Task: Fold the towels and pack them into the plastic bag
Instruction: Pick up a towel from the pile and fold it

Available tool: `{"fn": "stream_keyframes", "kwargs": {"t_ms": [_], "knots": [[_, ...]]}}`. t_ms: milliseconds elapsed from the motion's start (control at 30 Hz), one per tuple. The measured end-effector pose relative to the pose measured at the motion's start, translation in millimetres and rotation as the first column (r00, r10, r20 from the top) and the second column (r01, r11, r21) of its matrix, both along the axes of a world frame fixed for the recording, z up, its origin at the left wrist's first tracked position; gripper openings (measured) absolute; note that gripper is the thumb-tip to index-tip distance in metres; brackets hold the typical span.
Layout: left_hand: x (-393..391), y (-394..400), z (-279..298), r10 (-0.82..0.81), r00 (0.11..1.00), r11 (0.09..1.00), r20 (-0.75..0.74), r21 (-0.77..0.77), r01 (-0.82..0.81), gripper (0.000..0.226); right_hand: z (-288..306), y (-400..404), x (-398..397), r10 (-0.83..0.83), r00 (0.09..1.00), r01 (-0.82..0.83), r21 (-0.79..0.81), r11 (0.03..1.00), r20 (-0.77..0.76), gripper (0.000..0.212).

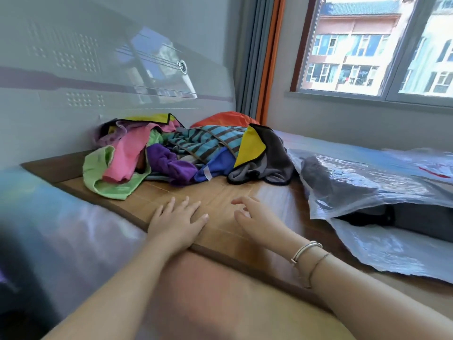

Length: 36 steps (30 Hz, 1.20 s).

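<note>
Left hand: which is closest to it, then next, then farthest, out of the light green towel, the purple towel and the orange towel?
1. Light green towel, just beyond the left hand, to its left.
2. Purple towel, mid-pile.
3. Orange towel, at the back by the curtain.

Both bare forearms reach forward side by side. The left hand [177, 220] lies palm down, fingers straight and slightly spread. The right hand [253, 214] hovers just beside it, fingers loosely curled, holding nothing, two thin bangles [306, 251] on its wrist
</note>
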<state>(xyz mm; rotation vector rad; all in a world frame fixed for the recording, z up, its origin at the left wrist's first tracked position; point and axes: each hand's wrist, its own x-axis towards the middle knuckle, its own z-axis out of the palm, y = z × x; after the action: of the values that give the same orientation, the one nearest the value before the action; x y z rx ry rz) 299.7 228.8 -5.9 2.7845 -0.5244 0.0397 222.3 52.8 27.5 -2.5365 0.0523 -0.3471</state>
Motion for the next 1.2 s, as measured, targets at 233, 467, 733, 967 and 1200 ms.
{"fn": "stream_keyframes", "kwargs": {"t_ms": [233, 467, 733, 967, 1200], "knots": [[20.5, 3.0, -12.6, 0.07, 0.99, 0.998, 0.126, -0.011, -0.069, 0.063, -15.9, -27.0, 123.1, -0.184, 0.983, 0.185, 0.071, 0.98, -0.021, 0.042], [21.5, 3.4, -15.5, 0.083, 0.984, 0.997, 0.157, -0.006, -0.083, 0.063, -18.9, -40.5, 155.7, -0.234, 0.962, 0.214, -0.141, 0.967, -0.139, 0.045], [18.5, 3.8, -13.5, 0.074, 0.987, 0.997, 0.146, -0.016, -0.073, 0.061, -7.0, -27.1, 110.8, -0.126, 0.974, 0.102, -0.136, 0.985, -0.187, 0.045], [1.2, -1.2, -5.2, 0.086, 0.982, 0.996, 0.169, -0.033, -0.081, 0.053, -23.7, -12.7, 4.6, 0.017, 0.991, -0.032, -0.109, 0.993, -0.134, 0.044], [-111.1, -44.2, -2.7, -0.173, 0.942, 0.905, 0.289, -0.33, 0.268, 0.076, -43.9, 0.5, -142.1, -0.015, 0.962, 0.082, -0.239, 0.967, 0.271, 0.03]]}}
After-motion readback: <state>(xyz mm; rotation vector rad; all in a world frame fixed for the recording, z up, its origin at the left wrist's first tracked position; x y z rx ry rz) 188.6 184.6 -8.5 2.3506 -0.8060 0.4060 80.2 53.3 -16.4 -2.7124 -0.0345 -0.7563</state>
